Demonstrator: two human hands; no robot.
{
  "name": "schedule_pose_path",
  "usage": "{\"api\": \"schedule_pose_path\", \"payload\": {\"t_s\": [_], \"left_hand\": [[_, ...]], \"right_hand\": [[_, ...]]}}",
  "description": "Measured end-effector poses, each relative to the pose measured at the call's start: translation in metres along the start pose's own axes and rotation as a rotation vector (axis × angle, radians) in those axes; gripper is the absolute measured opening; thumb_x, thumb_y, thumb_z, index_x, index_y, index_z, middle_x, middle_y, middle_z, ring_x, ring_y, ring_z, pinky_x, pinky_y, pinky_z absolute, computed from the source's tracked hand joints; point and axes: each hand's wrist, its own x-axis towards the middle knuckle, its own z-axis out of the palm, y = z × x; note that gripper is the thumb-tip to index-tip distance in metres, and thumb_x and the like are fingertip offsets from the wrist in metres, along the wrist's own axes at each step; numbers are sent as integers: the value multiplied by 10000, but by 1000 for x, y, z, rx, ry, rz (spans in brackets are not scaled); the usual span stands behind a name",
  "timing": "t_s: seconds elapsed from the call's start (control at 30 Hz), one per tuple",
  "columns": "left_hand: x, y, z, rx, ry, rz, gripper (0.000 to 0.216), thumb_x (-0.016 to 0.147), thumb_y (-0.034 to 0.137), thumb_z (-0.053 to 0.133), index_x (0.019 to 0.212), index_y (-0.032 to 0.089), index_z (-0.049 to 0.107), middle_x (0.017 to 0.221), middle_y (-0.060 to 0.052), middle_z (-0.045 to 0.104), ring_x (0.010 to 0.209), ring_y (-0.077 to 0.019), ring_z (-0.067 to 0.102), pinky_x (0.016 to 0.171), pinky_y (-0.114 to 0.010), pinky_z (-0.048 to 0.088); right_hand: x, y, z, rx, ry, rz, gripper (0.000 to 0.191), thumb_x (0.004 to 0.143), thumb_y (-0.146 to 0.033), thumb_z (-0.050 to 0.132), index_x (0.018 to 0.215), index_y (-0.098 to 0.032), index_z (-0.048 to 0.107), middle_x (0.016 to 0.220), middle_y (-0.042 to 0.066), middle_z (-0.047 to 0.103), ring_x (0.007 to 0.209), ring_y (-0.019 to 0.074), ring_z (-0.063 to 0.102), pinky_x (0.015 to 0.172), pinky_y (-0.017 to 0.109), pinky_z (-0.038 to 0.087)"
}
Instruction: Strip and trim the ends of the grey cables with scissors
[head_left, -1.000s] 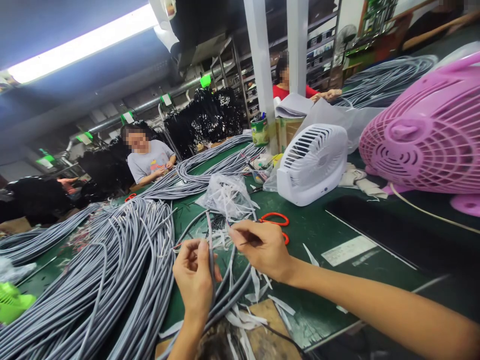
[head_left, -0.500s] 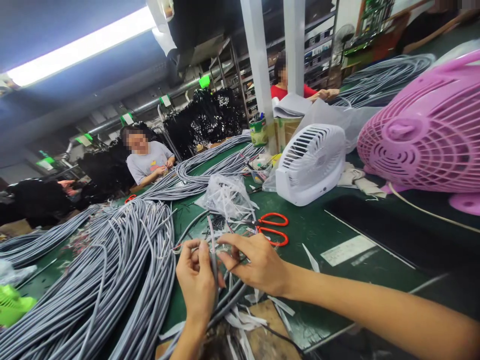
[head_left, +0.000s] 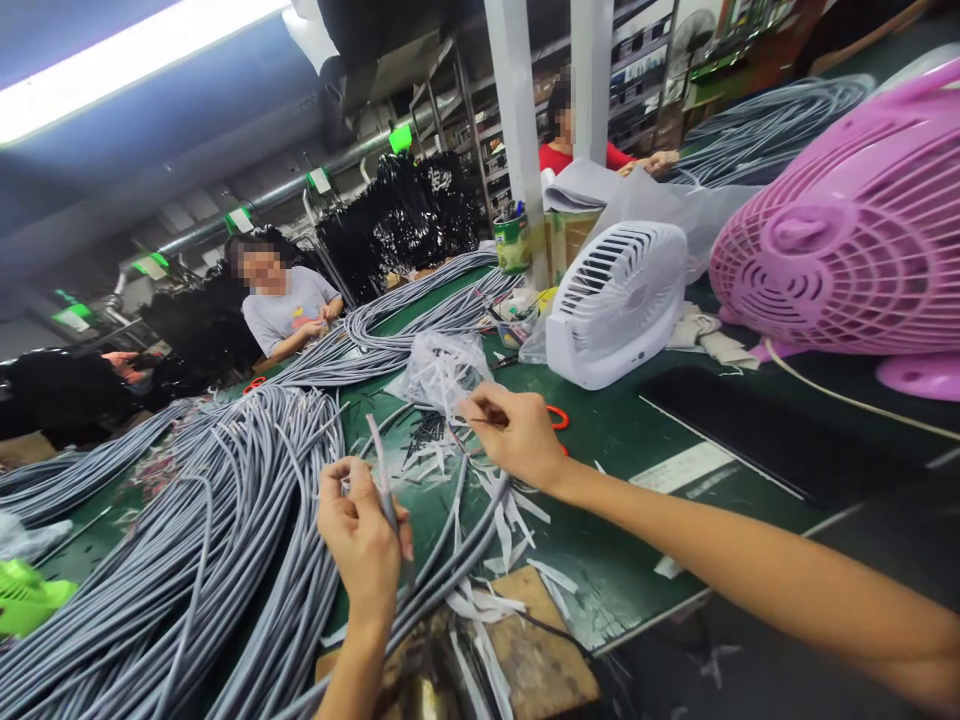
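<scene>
In my left hand (head_left: 360, 535) a grey cable (head_left: 383, 478) is gripped, its pale end sticking up past my thumb. My right hand (head_left: 514, 435) is apart from it, in front of the clear plastic bag (head_left: 439, 365) of white strips. Its fingers are pinched together; whatever is between them is too small to make out. Behind that hand lie scissors, of which only parts of the red handles (head_left: 557, 417) show. Loose white strips (head_left: 510, 525) and short dark pieces (head_left: 426, 437) lie on the green table (head_left: 600, 570) around my hands.
A large bundle of grey cables (head_left: 225, 530) fills the left side. To the right stand a white fan (head_left: 622, 305), a pink fan (head_left: 817, 240) and a dark flat panel (head_left: 757, 425). A wooden block (head_left: 547, 650) sits at the near edge. Co-workers sit across the table.
My right hand has moved away from the cable, up and to the right, now covering much of the scissors. My left hand has shifted left and slightly down with the cable.
</scene>
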Motion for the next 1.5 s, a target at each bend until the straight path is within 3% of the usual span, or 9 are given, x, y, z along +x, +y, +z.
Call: {"api": "schedule_pose_path", "payload": {"t_s": [0.17,0.3,0.4,0.5,0.6,0.77,1.07,1.27,1.5], "left_hand": [[-3,-12,10,60,-94,-14,356,733,527,563,726,205,411,337,136,334,206,-56,347,239,-134,250],[-5,-18,15,-6,-147,-54,354,741,535,552,742,209,413,379,132,353,219,-52,326,236,-144,265],[-2,-18,14,-116,-236,-132,335,745,511,566,718,206,429,410,119,375,241,-46,320,245,-143,261],[5,-17,10,-201,-353,-198,343,686,487,640,717,165,527,476,75,454,339,-40,372,313,-139,297],[11,-17,4,-134,-397,-184,341,610,394,730,801,127,637,564,22,550,460,-57,445,428,-155,365],[11,-15,3,25,-298,-108,311,588,383,731,771,133,711,618,-17,606,488,-80,449,449,-184,365],[16,-16,5,-72,-246,-186,367,588,387,738,855,139,702,513,42,470,424,-45,336,386,-151,252],[13,-16,5,-125,-289,-207,352,618,378,724,872,136,695,517,65,390,413,-19,252,376,-146,190],[7,-20,3,-99,-360,-122,366,729,405,625,503,122,578,473,53,336,411,-39,269,381,-178,191]], "right_hand": [[-28,-27,-1,59,71,-490,52,826,-150,508,845,-163,554,643,-8,651,543,86,587,560,179,429],[-34,-27,8,67,-97,-190,259,837,-238,541,1060,-105,544,912,95,685,699,130,638,566,203,461],[-23,-19,10,147,-244,-51,161,822,-263,576,889,-126,628,682,21,674,482,87,545,462,184,408],[-12,-13,6,181,-251,-54,173,820,-189,569,670,-129,633,559,-5,619,446,69,501,445,170,372],[-7,-10,2,150,-164,-127,166,817,-148,553,674,-119,633,598,15,634,495,78,536,472,171,384],[-20,-13,3,-4,-52,-377,193,837,-122,490,688,-121,612,534,14,594,467,94,532,480,207,381],[-37,-31,0,145,-227,-797,196,824,-146,470,709,-108,625,411,-37,471,329,75,383,330,257,238],[-29,-25,0,59,-100,-517,167,834,-142,485,721,-122,607,487,0,582,399,91,511,415,231,364],[-14,-20,1,184,-79,-41,151,818,-197,528,745,-118,633,512,-12,585,390,60,455,394,168,347]]}}
